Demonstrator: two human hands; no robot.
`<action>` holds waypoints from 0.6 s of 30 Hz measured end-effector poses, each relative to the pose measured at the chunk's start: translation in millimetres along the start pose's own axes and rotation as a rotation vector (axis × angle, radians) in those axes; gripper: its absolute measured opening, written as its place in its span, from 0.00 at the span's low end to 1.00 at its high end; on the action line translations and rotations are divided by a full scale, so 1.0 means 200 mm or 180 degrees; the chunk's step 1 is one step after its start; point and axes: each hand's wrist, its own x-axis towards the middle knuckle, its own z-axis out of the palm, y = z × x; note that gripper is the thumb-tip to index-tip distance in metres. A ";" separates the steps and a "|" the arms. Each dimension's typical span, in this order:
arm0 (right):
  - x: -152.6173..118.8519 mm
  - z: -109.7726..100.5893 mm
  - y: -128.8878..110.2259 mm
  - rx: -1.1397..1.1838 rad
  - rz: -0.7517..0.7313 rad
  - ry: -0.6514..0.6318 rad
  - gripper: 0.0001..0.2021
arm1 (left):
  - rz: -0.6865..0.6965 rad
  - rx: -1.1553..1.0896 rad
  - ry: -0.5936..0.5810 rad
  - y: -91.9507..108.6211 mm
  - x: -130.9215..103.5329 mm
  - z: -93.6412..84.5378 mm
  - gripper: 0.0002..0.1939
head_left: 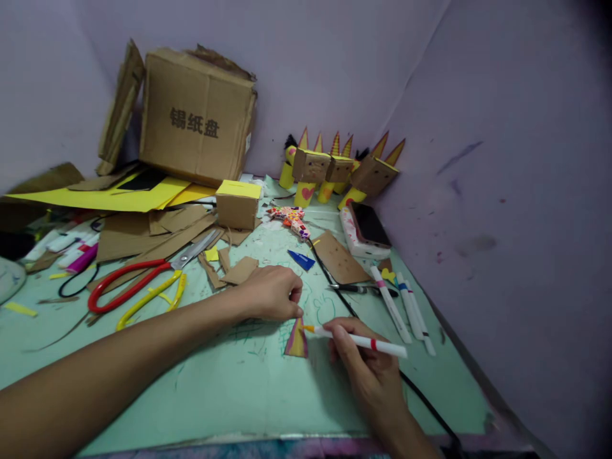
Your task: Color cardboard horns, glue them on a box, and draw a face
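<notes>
Item: right hand (370,363), thumb and fingers pinching a slim white marker with a red band (389,349); lower fingers hidden beneath the palm. Its orange tip stands at the right edge of a small yellow triangle with purple borders (297,344); contact hard to judge.
Item: left hand (272,293), fingers curled together at the triangle's apex, which they cover; pinching or pressing, I cannot tell.
Triangle: on the pale green tabletop (229,395), between both hands.
Beyond: scissors with red and yellow handles (173,264); floral-patterned glue gun (294,220), its print blurred; horned cardboard figures on yellow tubes (312,167), the rearmost partly hidden.
Far left: rounded whitish object (9,282), cut off, unidentifiable.
</notes>
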 end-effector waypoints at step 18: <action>0.00 0.00 0.00 0.0096 0.0087 0.0004 0.17 | 0.0008 0.0015 -0.0010 0.00 0.00 0.00 0.09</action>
